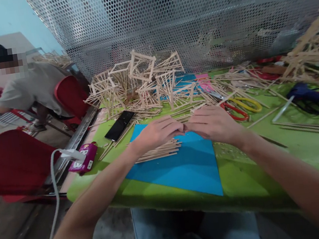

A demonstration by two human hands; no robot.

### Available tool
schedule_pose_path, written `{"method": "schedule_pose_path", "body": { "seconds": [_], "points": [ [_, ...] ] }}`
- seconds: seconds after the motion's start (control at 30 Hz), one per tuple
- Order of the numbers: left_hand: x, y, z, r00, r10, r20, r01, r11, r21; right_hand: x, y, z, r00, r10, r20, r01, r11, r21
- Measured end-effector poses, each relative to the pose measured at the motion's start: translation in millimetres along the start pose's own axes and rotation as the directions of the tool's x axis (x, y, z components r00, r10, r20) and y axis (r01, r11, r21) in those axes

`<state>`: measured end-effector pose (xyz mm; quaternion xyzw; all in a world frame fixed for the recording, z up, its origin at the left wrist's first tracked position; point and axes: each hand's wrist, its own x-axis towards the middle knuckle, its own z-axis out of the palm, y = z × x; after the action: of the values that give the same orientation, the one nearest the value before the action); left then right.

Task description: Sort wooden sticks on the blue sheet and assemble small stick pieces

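We see thin, pale wooden sticks (158, 151), straight and square-cut, lying bundled on a smooth blue sheet (184, 167) over the matte green table (302, 154). Their long axis runs left to right, tipped slightly upward at the right end. The bundle lies just under our left hand (157, 132), whose fingers curl downward; the right hand (212, 123) meets it fingertip to fingertip above the sheet. Whether either hand pinches a stick we cannot tell. Behind stand open lattice frames (139, 82) of the same wood, before perforated metal mesh (162, 19). Scissors (240, 107) with red and yellow handles lie near the right hand.
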<state>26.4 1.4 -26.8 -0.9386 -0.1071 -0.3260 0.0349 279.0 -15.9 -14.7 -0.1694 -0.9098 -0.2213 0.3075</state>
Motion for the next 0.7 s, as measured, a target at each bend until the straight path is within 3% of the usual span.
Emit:
{"method": "schedule_pose_path", "body": {
  "seconds": [0.17, 0.4, 0.63, 0.7],
  "points": [
    [2.4, 1.6, -2.7, 0.999, -0.011, 0.044, 0.012, 1.000, -0.026, -0.8, 1.4, 0.4, 0.999, -0.029, 0.040, 0.031, 0.998, -0.045],
    [6.0, 0.9, -8.5, 0.979, -0.104, 0.176, 0.127, 0.984, -0.123, -4.4, 2.7, 5.6, 0.999, 0.019, 0.047, -0.022, 0.997, 0.080],
    [4.0, 0.2, -10.8, 0.969, -0.183, 0.169, 0.215, 0.956, -0.201, -6.5, 3.2, 12.9, 0.996, 0.093, -0.008, -0.089, 0.970, 0.226],
    [2.4, -3.9, -10.5, 0.969, -0.216, 0.118, 0.240, 0.936, -0.256, -4.9, 1.2, 13.6, 0.987, 0.149, -0.062, -0.121, 0.939, 0.322]
  ]
}}
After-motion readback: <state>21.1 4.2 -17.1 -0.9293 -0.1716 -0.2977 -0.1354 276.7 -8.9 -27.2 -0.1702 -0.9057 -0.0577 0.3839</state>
